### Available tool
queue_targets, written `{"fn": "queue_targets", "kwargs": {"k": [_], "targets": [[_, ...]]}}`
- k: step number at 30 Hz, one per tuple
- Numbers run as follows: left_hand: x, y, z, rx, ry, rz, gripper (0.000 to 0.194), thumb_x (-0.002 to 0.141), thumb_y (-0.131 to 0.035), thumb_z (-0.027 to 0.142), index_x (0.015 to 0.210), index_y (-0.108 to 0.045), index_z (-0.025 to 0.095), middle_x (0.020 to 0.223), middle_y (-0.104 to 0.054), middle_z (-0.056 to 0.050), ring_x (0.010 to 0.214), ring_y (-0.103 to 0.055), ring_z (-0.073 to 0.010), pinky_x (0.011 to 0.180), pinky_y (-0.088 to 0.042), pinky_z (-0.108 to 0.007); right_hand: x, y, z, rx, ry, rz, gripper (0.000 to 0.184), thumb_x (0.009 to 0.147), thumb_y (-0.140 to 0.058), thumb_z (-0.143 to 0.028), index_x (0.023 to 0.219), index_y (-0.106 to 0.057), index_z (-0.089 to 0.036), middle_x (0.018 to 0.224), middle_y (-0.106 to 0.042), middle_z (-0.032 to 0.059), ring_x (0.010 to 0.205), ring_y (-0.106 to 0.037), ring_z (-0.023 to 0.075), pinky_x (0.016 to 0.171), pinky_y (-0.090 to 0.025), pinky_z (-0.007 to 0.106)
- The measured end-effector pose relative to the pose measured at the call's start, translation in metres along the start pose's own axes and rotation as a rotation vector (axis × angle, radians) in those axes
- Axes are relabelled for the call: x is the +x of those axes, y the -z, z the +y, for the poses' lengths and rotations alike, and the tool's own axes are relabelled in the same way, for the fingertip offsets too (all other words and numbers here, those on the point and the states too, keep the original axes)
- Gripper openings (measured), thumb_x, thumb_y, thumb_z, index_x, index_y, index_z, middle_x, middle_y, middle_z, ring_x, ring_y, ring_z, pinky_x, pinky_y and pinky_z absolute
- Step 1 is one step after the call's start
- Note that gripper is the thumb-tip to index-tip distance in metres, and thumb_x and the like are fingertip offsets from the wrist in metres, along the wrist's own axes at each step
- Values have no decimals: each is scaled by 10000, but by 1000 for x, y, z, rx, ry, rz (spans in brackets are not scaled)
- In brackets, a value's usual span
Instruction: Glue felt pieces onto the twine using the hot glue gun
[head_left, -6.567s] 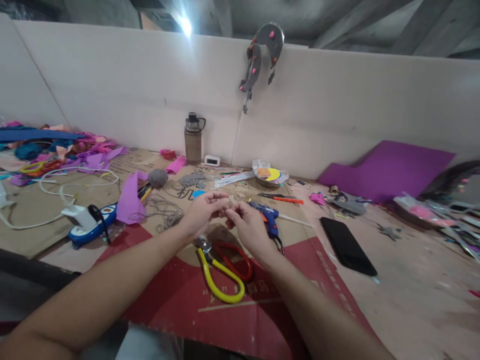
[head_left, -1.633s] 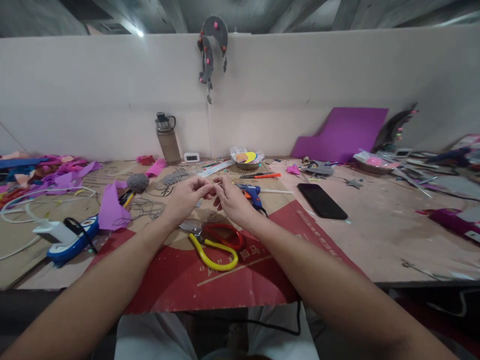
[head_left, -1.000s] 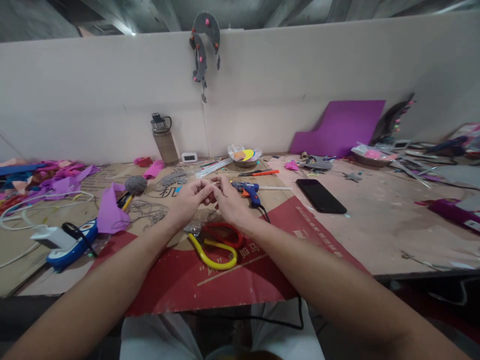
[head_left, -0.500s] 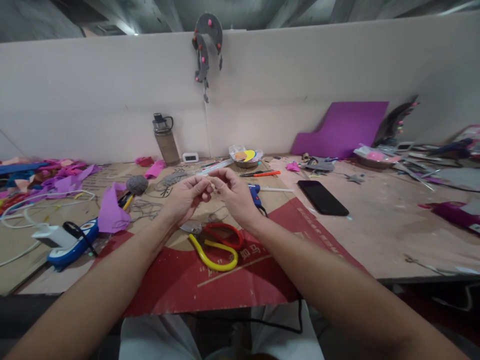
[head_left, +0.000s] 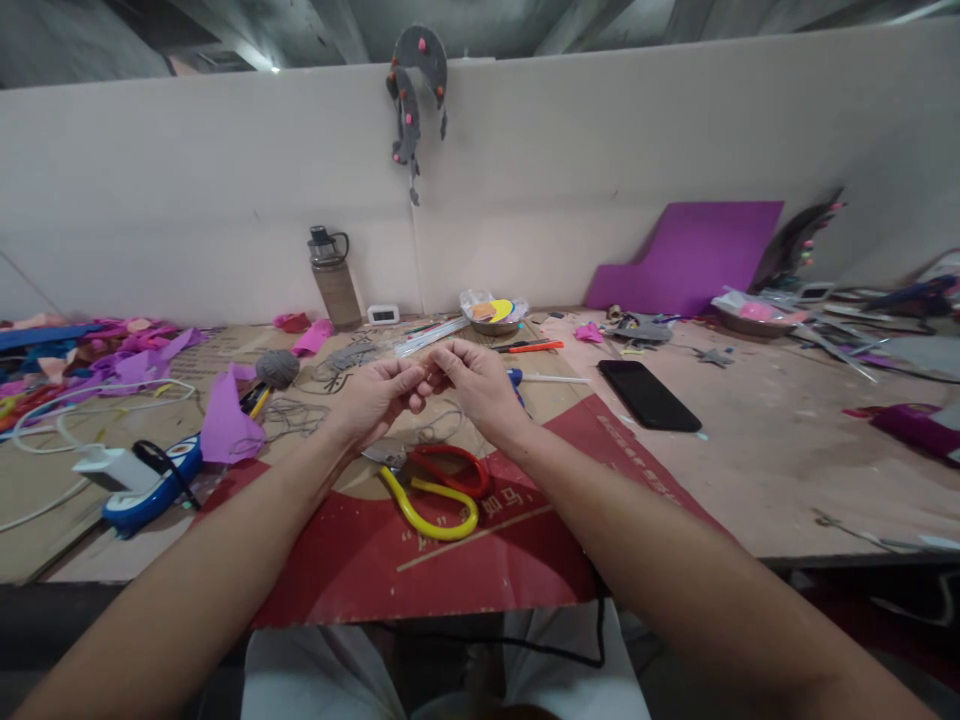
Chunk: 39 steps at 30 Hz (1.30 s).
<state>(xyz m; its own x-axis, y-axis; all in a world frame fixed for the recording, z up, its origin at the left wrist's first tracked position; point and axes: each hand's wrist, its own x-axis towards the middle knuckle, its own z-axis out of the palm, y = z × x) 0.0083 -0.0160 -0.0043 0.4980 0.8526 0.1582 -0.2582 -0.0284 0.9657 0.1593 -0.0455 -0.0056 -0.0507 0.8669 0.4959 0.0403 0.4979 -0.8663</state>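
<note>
My left hand (head_left: 379, 398) and my right hand (head_left: 476, 390) meet at the fingertips above the cardboard. Both are closed in a pinch, and what lies between the fingers is too small to make out. A thin grey strand of yarn (head_left: 446, 425) curls on the cardboard just below them. Closest to my wrists are scissors (head_left: 439, 528) with one yellow and one red handle, lying on the red printed cardboard (head_left: 337, 570). Partly hidden behind my right hand is a blue glue gun (head_left: 515, 378) with a white glue stick.
To the left are a ball of grey yarn (head_left: 277, 368), purple felt (head_left: 229, 425) and a blue power strip (head_left: 180, 470). A bottle (head_left: 335, 290) stands at the back. On the right lie a black phone (head_left: 649, 395) and an orange cutter (head_left: 536, 346); purple sheet (head_left: 690, 260) leans behind.
Over the last second my fingers have shifted slightly, and the right hand has turned and covers more of the glue gun. Earlier the head view swung right. The scissors stay in place.
</note>
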Motion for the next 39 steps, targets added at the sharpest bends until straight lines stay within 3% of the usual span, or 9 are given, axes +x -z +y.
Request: {"fn": "queue_targets", "kwargs": {"k": [5,11,14,18,20,30,34,37,39], "targets": [[0,-1,5,4,-5,19,298,647,-806,360,652,-634,117,616,-622,-18,479,-513,-57,497,-405,-194,-2,4,-8,-292,194,21,116,863,-533,-255,827,-627,-198,814,-618,30,739,-548,144,698,-448,289],[-1,3,13,105,74,6,341,590,-829,391,621,-634,113,587,-608,-15,468,-511,-66,484,-411,-199,1,10,-9,-590,359,-59,110,844,-508,-163,751,-551,-202,812,-560,36,785,-508,160,728,-409,299],[0,7,12,121,108,-47,348,586,-829,406,628,-648,112,583,-603,-15,471,-511,-67,486,-413,-201,3,8,-5,-576,329,-71,99,829,-503,-166,738,-507,-205,792,-545,28,751,-503,154,698,-411,294],[3,10,9,80,88,-59,320,620,-819,380,638,-649,110,604,-615,-19,477,-513,-56,496,-413,-192,2,3,0,-295,116,-60,129,890,-453,-264,793,-513,-203,716,-562,1,642,-541,130,638,-450,285],[2,11,9,64,83,-51,305,636,-812,366,638,-646,111,597,-609,-15,473,-513,-52,492,-411,-186,2,2,1,-204,82,-86,143,897,-459,-290,819,-537,-198,724,-581,2,620,-558,124,623,-465,282],[5,18,11,130,161,-86,331,572,-839,385,617,-661,109,594,-619,-22,458,-525,-60,458,-412,-180,3,9,-4,-552,370,-104,92,804,-539,-160,719,-546,-193,762,-555,23,702,-500,137,646,-400,273],[6,18,9,158,157,-81,326,571,-836,379,622,-659,110,587,-620,-21,464,-525,-64,466,-416,-183,2,6,-2,-525,239,-62,117,768,-536,-162,662,-499,-197,667,-526,-9,635,-471,121,606,-375,256],[5,16,11,154,150,-56,323,582,-834,363,634,-654,100,601,-630,-28,475,-534,-66,485,-427,-186,3,5,0,-312,48,-18,111,799,-511,-220,696,-474,-200,605,-515,-34,567,-495,110,567,-394,245],[5,16,12,132,154,-53,317,604,-826,355,644,-650,95,618,-638,-33,480,-539,-64,485,-425,-180,5,6,1,-151,-5,-21,123,837,-493,-277,743,-481,-198,592,-518,-42,543,-517,109,561,-425,245]]}}
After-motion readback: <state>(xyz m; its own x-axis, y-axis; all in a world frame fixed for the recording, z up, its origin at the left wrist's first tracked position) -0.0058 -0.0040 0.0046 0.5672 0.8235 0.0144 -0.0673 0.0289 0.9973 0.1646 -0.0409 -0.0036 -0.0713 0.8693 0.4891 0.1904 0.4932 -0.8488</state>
